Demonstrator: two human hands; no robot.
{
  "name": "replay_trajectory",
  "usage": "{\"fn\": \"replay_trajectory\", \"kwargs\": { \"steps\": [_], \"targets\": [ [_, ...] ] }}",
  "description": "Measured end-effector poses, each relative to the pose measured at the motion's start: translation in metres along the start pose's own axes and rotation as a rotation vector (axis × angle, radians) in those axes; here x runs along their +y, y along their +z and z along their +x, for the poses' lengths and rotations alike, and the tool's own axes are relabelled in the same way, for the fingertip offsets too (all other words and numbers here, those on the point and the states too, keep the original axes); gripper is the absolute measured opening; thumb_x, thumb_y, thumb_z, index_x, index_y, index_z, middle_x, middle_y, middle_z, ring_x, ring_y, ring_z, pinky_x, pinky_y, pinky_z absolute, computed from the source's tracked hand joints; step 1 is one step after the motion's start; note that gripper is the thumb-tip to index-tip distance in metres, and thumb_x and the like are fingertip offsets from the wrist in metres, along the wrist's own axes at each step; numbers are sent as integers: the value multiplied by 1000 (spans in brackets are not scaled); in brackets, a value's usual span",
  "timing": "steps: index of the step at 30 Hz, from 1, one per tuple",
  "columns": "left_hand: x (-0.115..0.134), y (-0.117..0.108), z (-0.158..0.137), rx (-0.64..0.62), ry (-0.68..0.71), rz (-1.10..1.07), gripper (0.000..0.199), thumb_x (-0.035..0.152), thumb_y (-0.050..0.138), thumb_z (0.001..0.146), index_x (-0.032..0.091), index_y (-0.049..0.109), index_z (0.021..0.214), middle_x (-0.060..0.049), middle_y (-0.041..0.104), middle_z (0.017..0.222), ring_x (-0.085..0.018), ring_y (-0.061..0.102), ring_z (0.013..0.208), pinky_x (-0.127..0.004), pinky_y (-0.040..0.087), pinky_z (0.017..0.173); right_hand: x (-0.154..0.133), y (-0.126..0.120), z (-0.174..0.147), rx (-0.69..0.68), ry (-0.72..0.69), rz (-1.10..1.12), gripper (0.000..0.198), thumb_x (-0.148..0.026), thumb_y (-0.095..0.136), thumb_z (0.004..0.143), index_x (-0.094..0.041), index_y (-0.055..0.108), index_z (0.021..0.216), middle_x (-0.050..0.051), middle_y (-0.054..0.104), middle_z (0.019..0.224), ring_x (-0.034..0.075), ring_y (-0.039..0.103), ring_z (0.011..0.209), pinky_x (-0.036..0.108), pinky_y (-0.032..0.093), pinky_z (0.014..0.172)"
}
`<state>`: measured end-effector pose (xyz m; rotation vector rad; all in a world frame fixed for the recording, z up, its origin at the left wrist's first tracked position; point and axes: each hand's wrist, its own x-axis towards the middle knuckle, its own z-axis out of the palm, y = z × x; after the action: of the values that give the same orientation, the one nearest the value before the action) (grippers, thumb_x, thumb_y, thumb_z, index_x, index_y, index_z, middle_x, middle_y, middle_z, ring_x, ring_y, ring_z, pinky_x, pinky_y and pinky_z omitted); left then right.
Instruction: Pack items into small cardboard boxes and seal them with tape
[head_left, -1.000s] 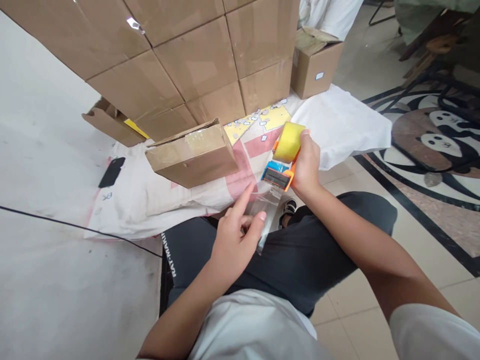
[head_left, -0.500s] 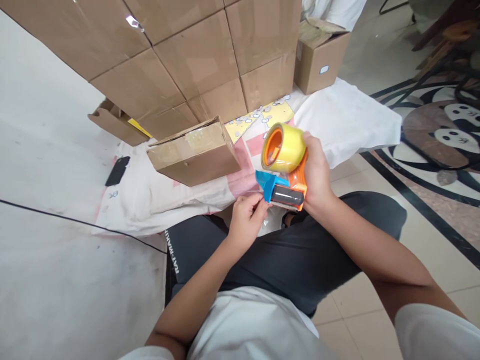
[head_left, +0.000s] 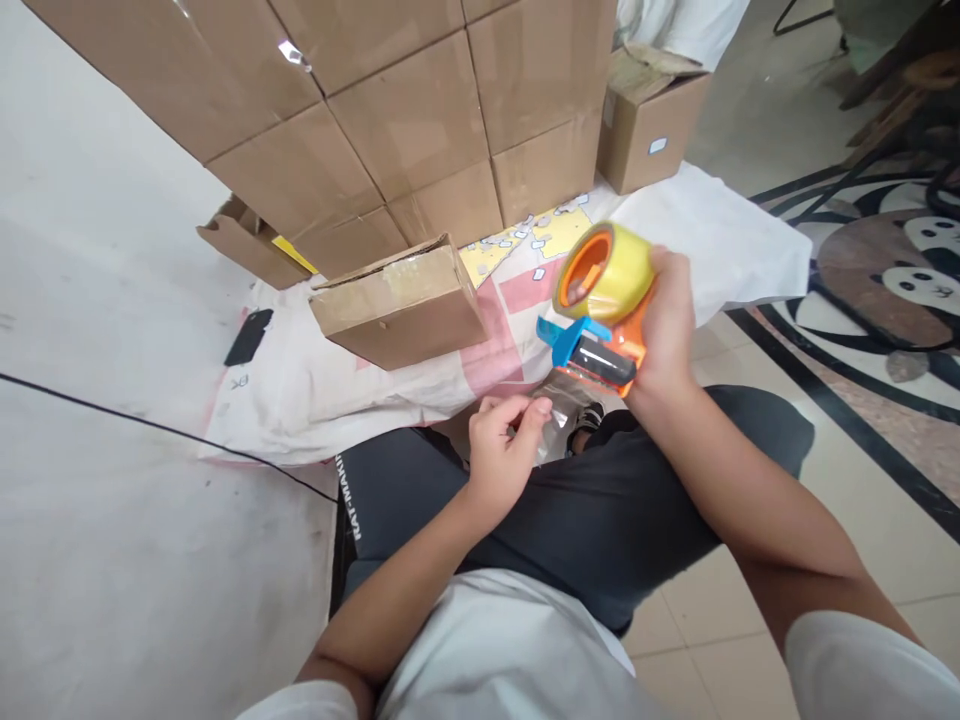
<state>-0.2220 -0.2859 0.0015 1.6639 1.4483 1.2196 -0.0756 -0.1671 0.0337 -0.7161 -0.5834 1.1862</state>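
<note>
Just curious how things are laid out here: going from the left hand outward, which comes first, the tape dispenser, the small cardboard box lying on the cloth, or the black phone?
From the left hand:
1. Tape dispenser, just up and right, gripped by the right hand.
2. Small cardboard box, up and left on the cloth.
3. Black phone, far left at the cloth's edge.

Head view: looking steeply down from the wearer's head, close over lap and hands.
Facing: stacked cartons (head_left: 420,130) far ahead.
</note>
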Motion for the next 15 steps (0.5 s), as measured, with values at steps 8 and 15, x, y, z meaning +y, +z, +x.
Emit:
{"fn": "replay_trajectory", "kwargs": {
  "steps": [8,15],
  "targets": [
    [-1,-10,-7,4,-65,-56,36,44,59,94,19,69,69,1,62,59,-11,51,55,-25,39,55,11,-1,13,139,-191,-49,23,-32,44,94,-22,50,74,-3,52,71,12,57,64,26,50,61],
    [24,-16,-14,-64,-18,-154,36,41,60,94,20,66,65,3,58,53,-11,50,55,-25,40,58,8,-15,7,179,-505,-275,35,-42,53,94,-25,42,66,-3,43,66,15,55,70,29,51,69]
  ]
}}
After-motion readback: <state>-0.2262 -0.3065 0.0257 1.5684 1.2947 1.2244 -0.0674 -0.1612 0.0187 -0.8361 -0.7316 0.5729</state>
